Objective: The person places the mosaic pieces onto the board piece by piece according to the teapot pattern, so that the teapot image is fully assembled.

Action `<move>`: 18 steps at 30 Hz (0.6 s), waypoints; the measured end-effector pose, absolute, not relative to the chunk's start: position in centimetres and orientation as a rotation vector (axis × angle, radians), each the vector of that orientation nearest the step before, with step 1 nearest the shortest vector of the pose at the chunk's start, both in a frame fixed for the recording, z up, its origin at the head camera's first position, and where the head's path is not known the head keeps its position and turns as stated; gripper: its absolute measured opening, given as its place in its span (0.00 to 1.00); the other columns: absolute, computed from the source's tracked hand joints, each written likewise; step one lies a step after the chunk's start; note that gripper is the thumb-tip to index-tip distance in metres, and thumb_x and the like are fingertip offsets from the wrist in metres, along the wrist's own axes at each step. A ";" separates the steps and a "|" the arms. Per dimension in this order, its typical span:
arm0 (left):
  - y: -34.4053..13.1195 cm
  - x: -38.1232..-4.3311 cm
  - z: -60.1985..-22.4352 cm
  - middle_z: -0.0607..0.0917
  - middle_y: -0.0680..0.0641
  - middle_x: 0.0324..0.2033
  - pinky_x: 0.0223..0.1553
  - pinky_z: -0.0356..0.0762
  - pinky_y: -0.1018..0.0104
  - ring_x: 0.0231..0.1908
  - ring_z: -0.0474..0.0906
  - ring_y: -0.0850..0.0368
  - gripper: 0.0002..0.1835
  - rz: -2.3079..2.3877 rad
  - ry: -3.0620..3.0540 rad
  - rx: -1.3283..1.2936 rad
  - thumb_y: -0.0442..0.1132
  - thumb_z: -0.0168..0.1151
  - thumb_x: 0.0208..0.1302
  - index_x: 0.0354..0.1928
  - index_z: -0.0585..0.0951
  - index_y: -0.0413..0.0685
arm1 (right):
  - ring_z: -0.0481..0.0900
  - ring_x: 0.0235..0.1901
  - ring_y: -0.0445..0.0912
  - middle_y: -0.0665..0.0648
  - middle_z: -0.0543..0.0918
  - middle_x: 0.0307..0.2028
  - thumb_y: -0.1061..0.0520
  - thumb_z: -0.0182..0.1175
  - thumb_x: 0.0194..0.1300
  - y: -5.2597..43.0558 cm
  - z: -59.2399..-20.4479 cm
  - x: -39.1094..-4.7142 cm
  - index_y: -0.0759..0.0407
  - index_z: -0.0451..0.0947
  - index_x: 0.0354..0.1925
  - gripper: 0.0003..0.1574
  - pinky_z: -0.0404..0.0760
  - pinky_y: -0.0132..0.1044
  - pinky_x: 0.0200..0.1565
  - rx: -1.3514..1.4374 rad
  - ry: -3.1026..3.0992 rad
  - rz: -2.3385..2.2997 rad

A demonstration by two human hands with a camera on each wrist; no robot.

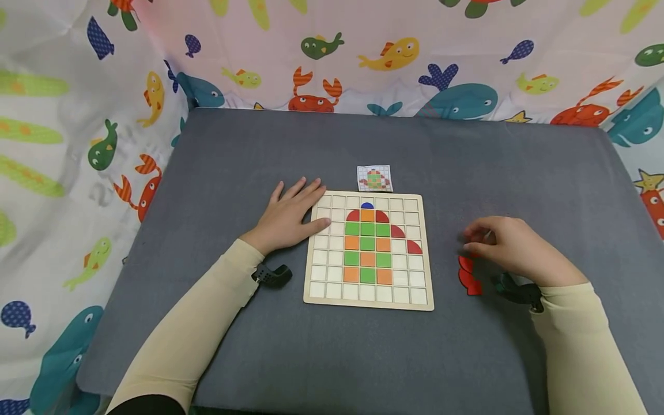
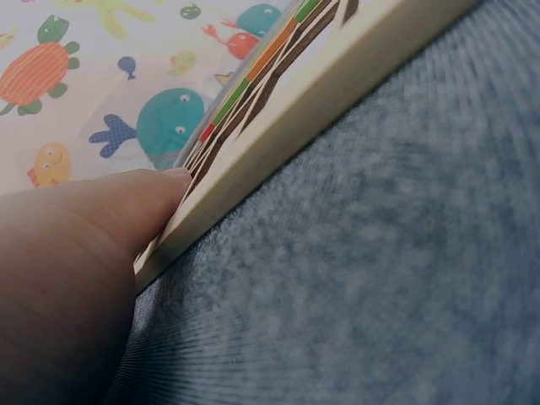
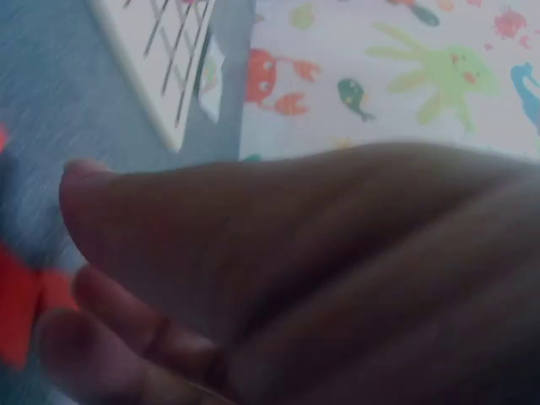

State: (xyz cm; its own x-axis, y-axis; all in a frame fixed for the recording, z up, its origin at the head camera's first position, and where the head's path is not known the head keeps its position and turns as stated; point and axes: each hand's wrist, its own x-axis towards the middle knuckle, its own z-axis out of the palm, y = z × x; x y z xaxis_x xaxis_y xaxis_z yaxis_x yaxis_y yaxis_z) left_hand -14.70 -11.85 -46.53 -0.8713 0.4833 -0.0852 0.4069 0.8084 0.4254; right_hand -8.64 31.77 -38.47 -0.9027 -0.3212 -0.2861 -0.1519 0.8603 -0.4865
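A light wooden grid board [image 1: 368,305] lies in front of me, with green, orange, red and blue pieces filling some squares. My left hand [image 1: 290,218] rests at its left edge, fingers spread, the thumb reaching over the rim. In the left wrist view that thumb [image 2: 93,215] lies along the board's side [image 2: 253,190]. My right hand [image 1: 505,245] hovers right of the board, fingers loosely bent, near several red pieces [image 1: 468,279]. The right wrist view shows its thumb [image 3: 152,211] apart from the fingertips, nothing visible between them, and red pieces [image 3: 17,308] beyond.
A small card [image 1: 374,178] with a coloured grid picture lies just behind the board. The table [image 1: 249,351] has a grey cover. A curtain [image 1: 353,80] printed with sea animals hangs along the back and left.
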 end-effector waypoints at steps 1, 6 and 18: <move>-11.8 -14.7 -46.5 0.50 0.58 0.84 0.79 0.23 0.40 0.84 0.38 0.54 0.46 0.593 2.804 0.697 0.73 0.48 0.74 0.85 0.55 0.62 | 0.82 0.31 0.44 0.55 0.88 0.38 0.57 0.72 0.68 32.2 -38.6 -8.5 0.62 0.87 0.48 0.13 0.79 0.36 0.33 -0.342 2.673 -0.654; -11.8 -14.7 -46.5 0.51 0.58 0.84 0.79 0.23 0.40 0.84 0.38 0.54 0.46 0.592 2.802 0.692 0.73 0.48 0.74 0.85 0.55 0.61 | 0.81 0.32 0.44 0.59 0.88 0.42 0.55 0.75 0.66 33.7 -39.4 -8.2 0.63 0.87 0.49 0.17 0.79 0.39 0.34 -0.343 2.715 -0.612; -11.8 -14.7 -46.4 0.51 0.57 0.84 0.79 0.23 0.40 0.84 0.38 0.54 0.46 0.607 2.802 0.693 0.73 0.49 0.74 0.85 0.56 0.61 | 0.79 0.32 0.44 0.51 0.85 0.32 0.54 0.76 0.64 33.2 -40.3 -7.9 0.60 0.82 0.41 0.15 0.77 0.37 0.35 -0.260 2.683 -0.653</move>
State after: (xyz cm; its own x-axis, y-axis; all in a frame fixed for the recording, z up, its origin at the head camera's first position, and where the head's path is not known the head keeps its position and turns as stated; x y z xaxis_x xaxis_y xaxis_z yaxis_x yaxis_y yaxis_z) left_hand -14.72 -11.79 -46.41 -0.8722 0.4815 -0.0858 0.4029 0.8068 0.4322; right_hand -7.91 33.21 -40.26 -0.9161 -0.2601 -0.3051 -0.0909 0.8758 -0.4740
